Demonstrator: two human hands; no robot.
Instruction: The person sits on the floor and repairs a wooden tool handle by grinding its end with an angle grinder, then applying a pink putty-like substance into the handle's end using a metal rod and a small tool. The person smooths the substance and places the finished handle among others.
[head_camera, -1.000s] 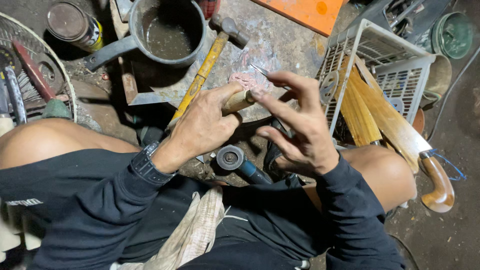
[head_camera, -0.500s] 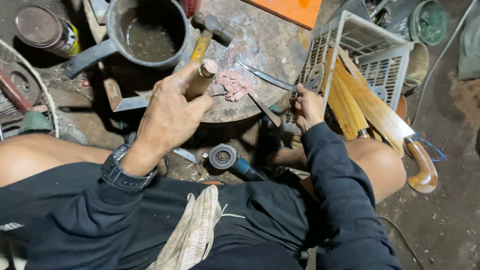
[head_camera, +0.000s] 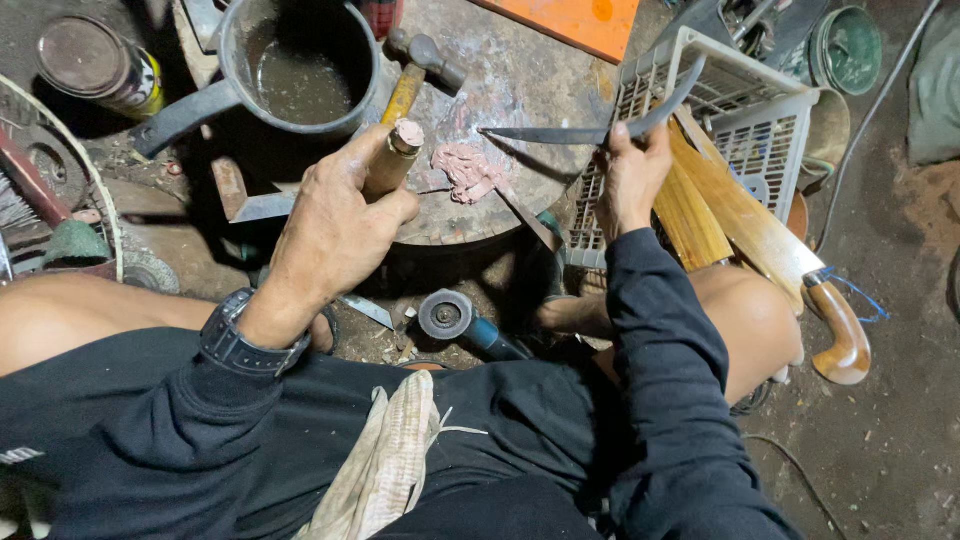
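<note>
Above the round stone desk (head_camera: 520, 90), the right hand (head_camera: 632, 180) grips a thin curved blade (head_camera: 590, 128) at its middle, long axis running left-right, bare tang tip pointing left toward the pink paste (head_camera: 465, 168). Left hand (head_camera: 335, 225) is clenched around a wooden handle (head_camera: 392, 158), its paste-smeared end tilted up and away.

The left hand (head_camera: 335, 225) grips a wooden handle (head_camera: 392, 160) upright, its top end daubed with pinkish paste. The right hand (head_camera: 632, 180) pinches a curved, dark knife blade (head_camera: 590, 128) by its middle, tip pointing left over the round work block (head_camera: 520, 110), where a lump of pink putty (head_camera: 465, 168) lies. A hammer (head_camera: 420, 65) leans beside a metal pot (head_camera: 300, 65) holding what looks like murky liquid. An angle grinder (head_camera: 460, 322) lies between the knees.
</note>
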